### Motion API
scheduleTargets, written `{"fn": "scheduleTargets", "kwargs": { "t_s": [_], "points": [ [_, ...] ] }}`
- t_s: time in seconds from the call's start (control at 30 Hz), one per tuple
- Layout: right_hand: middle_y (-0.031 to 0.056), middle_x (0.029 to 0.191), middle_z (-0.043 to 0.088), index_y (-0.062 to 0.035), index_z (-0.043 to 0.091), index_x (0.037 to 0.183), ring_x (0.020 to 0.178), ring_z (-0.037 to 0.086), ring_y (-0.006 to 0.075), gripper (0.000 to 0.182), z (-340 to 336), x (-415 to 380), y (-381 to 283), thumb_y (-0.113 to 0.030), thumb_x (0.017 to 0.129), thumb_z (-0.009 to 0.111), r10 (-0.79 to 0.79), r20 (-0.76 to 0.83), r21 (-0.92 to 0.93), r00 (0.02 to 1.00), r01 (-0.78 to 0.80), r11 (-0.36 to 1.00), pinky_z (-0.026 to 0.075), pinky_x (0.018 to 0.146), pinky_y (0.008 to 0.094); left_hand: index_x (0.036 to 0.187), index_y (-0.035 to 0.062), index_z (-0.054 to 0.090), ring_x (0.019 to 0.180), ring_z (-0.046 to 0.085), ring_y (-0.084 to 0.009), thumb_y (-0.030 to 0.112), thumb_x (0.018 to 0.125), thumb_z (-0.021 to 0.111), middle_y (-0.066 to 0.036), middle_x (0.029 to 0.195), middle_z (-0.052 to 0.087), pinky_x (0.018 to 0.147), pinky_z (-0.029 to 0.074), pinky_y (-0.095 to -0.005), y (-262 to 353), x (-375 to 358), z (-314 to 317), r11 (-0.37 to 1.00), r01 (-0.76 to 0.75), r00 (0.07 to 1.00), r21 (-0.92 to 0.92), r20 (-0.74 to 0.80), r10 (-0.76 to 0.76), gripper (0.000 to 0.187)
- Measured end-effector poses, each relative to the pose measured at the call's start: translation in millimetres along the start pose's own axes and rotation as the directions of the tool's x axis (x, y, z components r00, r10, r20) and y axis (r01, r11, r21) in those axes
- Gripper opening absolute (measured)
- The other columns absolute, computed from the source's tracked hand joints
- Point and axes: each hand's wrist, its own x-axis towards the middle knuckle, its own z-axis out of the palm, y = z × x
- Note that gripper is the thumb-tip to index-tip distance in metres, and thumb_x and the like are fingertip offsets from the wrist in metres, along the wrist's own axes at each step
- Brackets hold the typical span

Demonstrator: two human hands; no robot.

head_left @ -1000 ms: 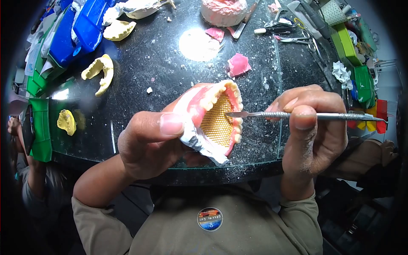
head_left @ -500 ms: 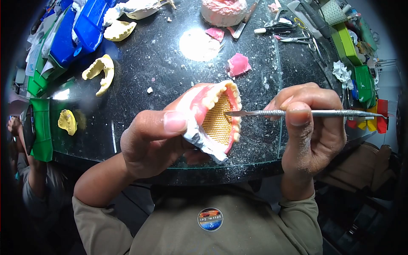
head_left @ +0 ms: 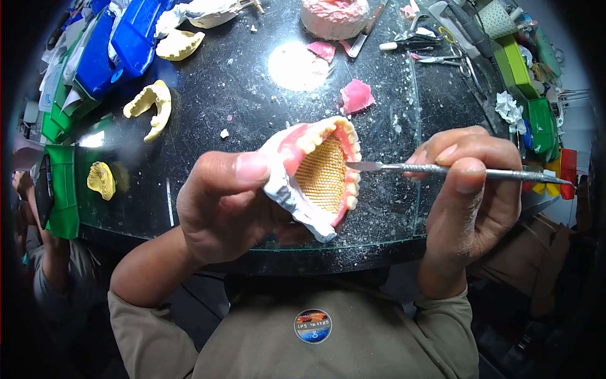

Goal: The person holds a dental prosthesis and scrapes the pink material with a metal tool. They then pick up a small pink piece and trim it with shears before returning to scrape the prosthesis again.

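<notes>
My left hand (head_left: 224, 208) is closed around a denture on a white plaster model (head_left: 282, 187). The denture (head_left: 345, 136) has pink wax gums, a row of cream teeth and a gold mesh plate (head_left: 322, 177) across its palate. Some of the left fingers are hidden behind the model. In my right hand (head_left: 473, 189) a slim metal wax carver (head_left: 435, 168) is pinched between thumb and fingers, lying nearly level. Its flat blade tip is at the inner edge of the teeth on the right side; whether it touches cannot be made out.
Pink wax pieces (head_left: 357, 96) and a pink-topped round block (head_left: 334, 18) lie beyond the denture. Yellowish plaster casts (head_left: 151, 108) rest at left near blue bins (head_left: 136, 38). Scissors (head_left: 439, 59) and other tools are at upper right. Another person's hand (head_left: 24, 183) shows at far left.
My right hand has drawn the wax carver slightly right, so its tip has shifted from over the mesh to the teeth's inner edge. My left hand has tilted the model slightly.
</notes>
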Motion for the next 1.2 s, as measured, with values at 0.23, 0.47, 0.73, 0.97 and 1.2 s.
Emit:
{"fn": "scheduleTargets", "kwargs": {
  "t_s": [0.23, 0.47, 0.73, 0.97, 1.2],
  "points": [
    [0.0114, 0.07, 0.051, -0.0009, 0.047, 0.088, 0.059, 0.051, 0.0147, 0.031, -5.5, -0.6, 1.1, -0.032, 0.091, 0.049, -0.009, -0.017, 0.004, 1.0, 0.009, 1.0, 0.044, 0.051, 0.0243, 0.124, -0.0025, 0.04, 0.07, 0.052, -0.0267, 0.054, 0.074, 0.04, -0.019, 0.097, 0.056, 0.06, 0.041, -0.0349, -4.7, 3.2, 4.1, 0.991, -0.082, 0.994, -0.106, -0.075, 0.074, 0.076],
    [0.0127, 0.077, 0.055, 0.0012, 0.047, 0.092, 0.063, 0.056, 0.0146, 0.024, -15.5, -4.5, 8.0, -0.021, 0.087, 0.057, 0.0, -0.054, 0.168, 0.999, 0.009, 0.986, 0.047, 0.055, 0.0234, 0.123, -0.0024, 0.042, 0.065, 0.052, -0.0264, 0.056, 0.074, 0.036, -0.018, 0.094, 0.057, 0.058, 0.04, -0.0343, -5.8, 3.5, 1.5, 0.991, -0.101, 0.993, -0.085, -0.07, 0.095, 0.076],
    [0.0126, 0.077, 0.055, 0.0007, 0.048, 0.092, 0.061, 0.055, 0.0132, 0.025, -17.7, -6.8, 8.4, -0.022, 0.088, 0.056, 0.01, -0.072, 0.143, 0.997, 0.0, 0.99, 0.048, 0.053, 0.0216, 0.123, -0.0027, 0.041, 0.064, 0.052, -0.0268, 0.056, 0.074, 0.036, -0.018, 0.093, 0.057, 0.058, 0.04, -0.0342, -5.2, 4.0, 2.5, 0.987, -0.125, 0.991, -0.103, -0.051, 0.12, 0.077],
    [0.0117, 0.075, 0.054, 0.0004, 0.049, 0.091, 0.061, 0.055, 0.0133, 0.025, -18.1, -7.9, 7.2, -0.023, 0.088, 0.056, 0.028, -0.069, 0.132, 0.997, -0.018, 0.991, 0.048, 0.052, 0.0222, 0.126, -0.0011, 0.04, 0.069, 0.053, -0.0289, 0.056, 0.073, 0.04, -0.02, 0.105, 0.054, 0.058, 0.041, -0.0346, -5.3, 4.7, 3.6, 0.981, -0.132, 0.991, -0.14, -0.042, 0.127, 0.078],
    [0.0112, 0.073, 0.054, -0.0009, 0.048, 0.089, 0.062, 0.055, 0.0131, 0.028, -17.6, -9.5, 4.6, -0.028, 0.087, 0.057, 0.04, -0.065, 0.093, 0.997, -0.034, 0.995, 0.048, 0.052, 0.0228, 0.126, -0.0032, 0.038, 0.071, 0.054, -0.0282, 0.056, 0.07, 0.045, -0.02, 0.105, 0.054, 0.06, 0.042, -0.0348, -1.8, -0.1, 7.2, 0.99, -0.069, 0.987, -0.122, -0.155, 0.049, 0.082]
  ]
}}
